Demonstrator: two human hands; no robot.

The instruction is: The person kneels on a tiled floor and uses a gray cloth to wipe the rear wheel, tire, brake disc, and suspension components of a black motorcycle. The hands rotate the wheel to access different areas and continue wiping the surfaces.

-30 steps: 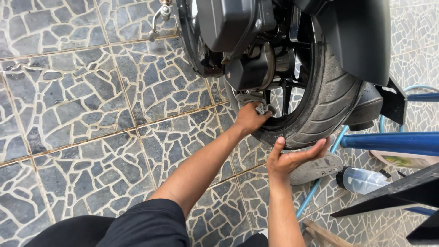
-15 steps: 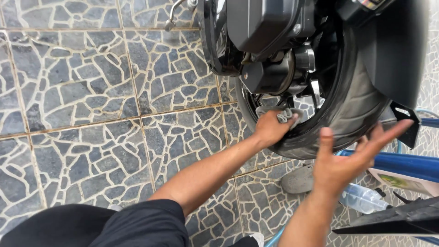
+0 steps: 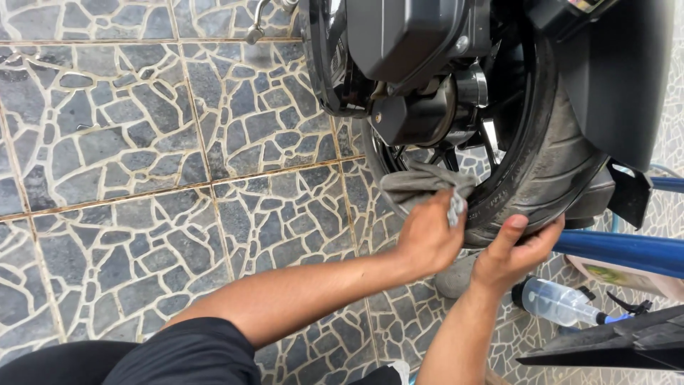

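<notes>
A motorbike's rear wheel with a black tyre (image 3: 563, 171) hangs just above the tiled floor. My left hand (image 3: 427, 239) is shut on a crumpled grey cloth (image 3: 420, 184) and presses it against the lower left of the black rim. Just to its right, my right hand (image 3: 513, 253) clasps the bottom of the tyre, thumb up on the sidewall and fingers curled under the tread. Above the cloth sit the black engine casing (image 3: 399, 43) and the hub parts.
A black mudguard (image 3: 613, 71) with a flap (image 3: 627, 192) covers the tyre's right side. A blue bar (image 3: 620, 253) runs along the right, with a clear spray bottle (image 3: 552, 299) lying under it. Stone-patterned floor tiles (image 3: 142, 178) spread to the left.
My right hand, held open with its palm up beside the wheel, has closed onto the bottom of the tyre. My left hand has stayed at the rim, and the grey cloth now shows in it.
</notes>
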